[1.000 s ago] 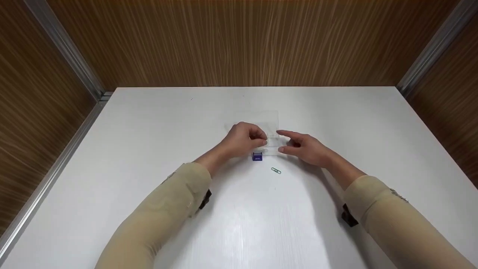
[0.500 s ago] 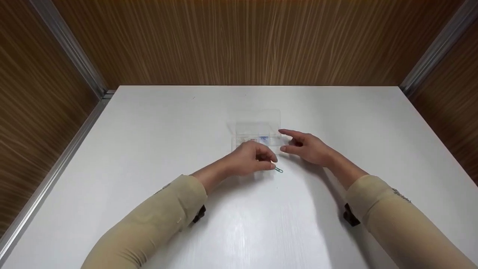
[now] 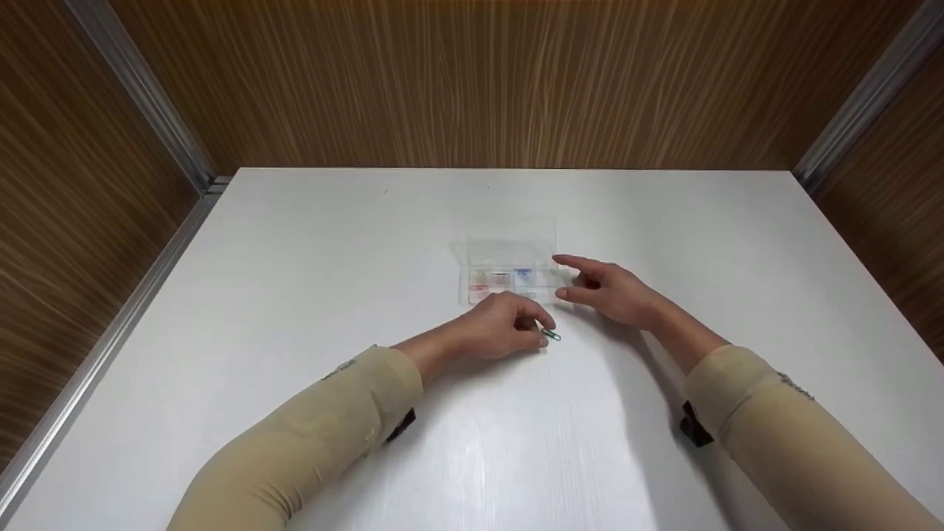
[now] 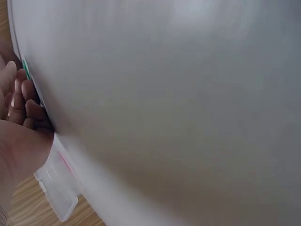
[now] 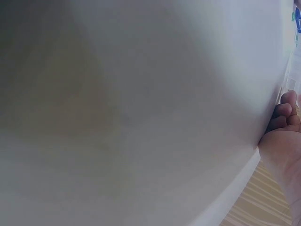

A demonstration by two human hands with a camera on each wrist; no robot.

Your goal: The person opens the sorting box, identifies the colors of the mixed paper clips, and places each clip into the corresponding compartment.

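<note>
Green paper clip (image 3: 552,335) on white table (image 3: 295,258), pinched by left hand (image 3: 501,328); right hand (image 3: 608,291), fingers relaxed, steadies clear organizer box (image 3: 509,269); thin wire likely slips from fingertips

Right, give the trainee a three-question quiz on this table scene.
1. True or false: the left hand pinches the green paper clip.
2. Which hand touches the clear compartment box? A left, B right, C both.
3. Fill in: the box sits on the white ____.

Key: 1 true; 2 B, the right hand; 3 table.
</note>
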